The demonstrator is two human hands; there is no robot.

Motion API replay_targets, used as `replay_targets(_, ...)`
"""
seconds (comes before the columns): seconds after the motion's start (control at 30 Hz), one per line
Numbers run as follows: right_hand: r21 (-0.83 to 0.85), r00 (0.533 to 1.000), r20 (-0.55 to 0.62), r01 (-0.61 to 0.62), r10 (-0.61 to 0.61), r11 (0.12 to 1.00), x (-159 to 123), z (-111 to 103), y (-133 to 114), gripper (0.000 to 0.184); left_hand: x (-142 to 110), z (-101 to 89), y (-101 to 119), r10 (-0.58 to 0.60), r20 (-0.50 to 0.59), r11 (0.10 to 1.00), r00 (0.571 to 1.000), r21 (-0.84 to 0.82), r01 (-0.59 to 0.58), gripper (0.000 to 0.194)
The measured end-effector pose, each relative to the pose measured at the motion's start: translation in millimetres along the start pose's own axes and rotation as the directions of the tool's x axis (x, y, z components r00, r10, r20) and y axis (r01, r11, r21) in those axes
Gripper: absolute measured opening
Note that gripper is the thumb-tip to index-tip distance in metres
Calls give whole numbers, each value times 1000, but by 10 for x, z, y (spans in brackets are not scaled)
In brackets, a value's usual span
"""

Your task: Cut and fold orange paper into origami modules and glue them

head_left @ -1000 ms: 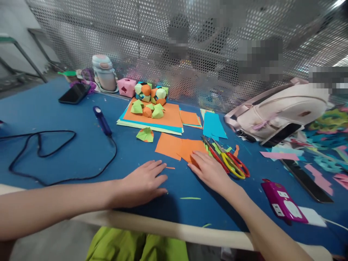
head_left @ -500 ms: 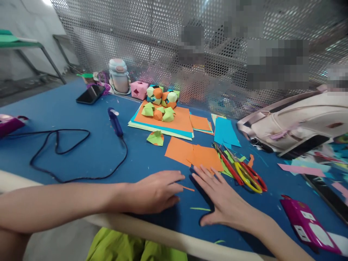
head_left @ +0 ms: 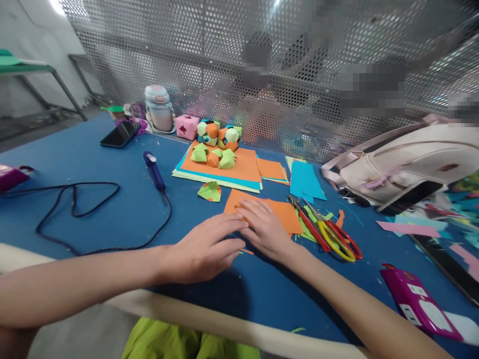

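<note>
My left hand point(head_left: 207, 249) hovers low over the blue table near its front edge, fingers stretched forward and slightly curved, with nothing seen in them. My right hand point(head_left: 264, 229) lies with fingers extended at the near side of two orange paper squares point(head_left: 282, 214), covering part of them. The fingertips of both hands come close together; whether they touch I cannot tell. Thin orange and green paper scraps point(head_left: 246, 251) lie beside the left fingertips. Just beyond the hands sits a folded green and orange paper piece point(head_left: 210, 191).
Scissors point(head_left: 337, 242) with red and yellow handles lie on green scraps at right. Behind are stacked sheets point(head_left: 243, 162) bearing folded pieces, and blue paper point(head_left: 307, 179). A corded blue glue gun point(head_left: 154, 172) lies left; a purple power strip point(head_left: 417, 301) and backpack point(head_left: 404, 159) are right.
My right hand has moved left and forward onto the orange squares. The left hand's fingers have straightened. The green strip that lay by my right thumb is gone from its spot; scraps now lie beside the left fingertips.
</note>
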State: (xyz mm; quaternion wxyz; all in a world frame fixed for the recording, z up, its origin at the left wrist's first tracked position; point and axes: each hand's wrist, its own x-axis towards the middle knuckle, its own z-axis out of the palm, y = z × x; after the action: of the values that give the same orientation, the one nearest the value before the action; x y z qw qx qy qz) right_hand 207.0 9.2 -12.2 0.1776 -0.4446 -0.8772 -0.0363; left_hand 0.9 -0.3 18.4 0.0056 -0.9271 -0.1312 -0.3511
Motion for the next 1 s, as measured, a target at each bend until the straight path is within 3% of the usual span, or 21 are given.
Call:
replay_targets(0.07,-86,989,-58,-142,137,986,-149,-49,140,41,-25,37,-35,3,7,1000,1000,9,-3,15)
replay_targets(0.2,-157,952,-10,-304,306,940,-472,-33,326,55,-60,104,-80,-5,35,1000,999,1,5,14)
replay_targets(0.4,-57,974,-142,-189,179,980,-586,49,321,27,-73,119,-119,-17,66,1000,998,-14,18,18)
replay_targets(0.53,10,957,-244,-156,154,988,-549,-34,284,22,-82,130,-150,-29,81,999,996,-18,31,18)
replay_targets(0.8,230,872,-342,-284,351,931,-543,-186,247,11,-99,197,-199,-80,207,997,975,-3,83,22)
replay_targets(0.9,342,829,-324,-346,455,874,-519,-205,213,16,-113,227,-233,-180,295,984,938,55,171,29)
replay_targets(1.0,443,758,-307,-420,575,792,-495,-266,188,23,-128,276,-277,-281,372,959,885,129,251,40)
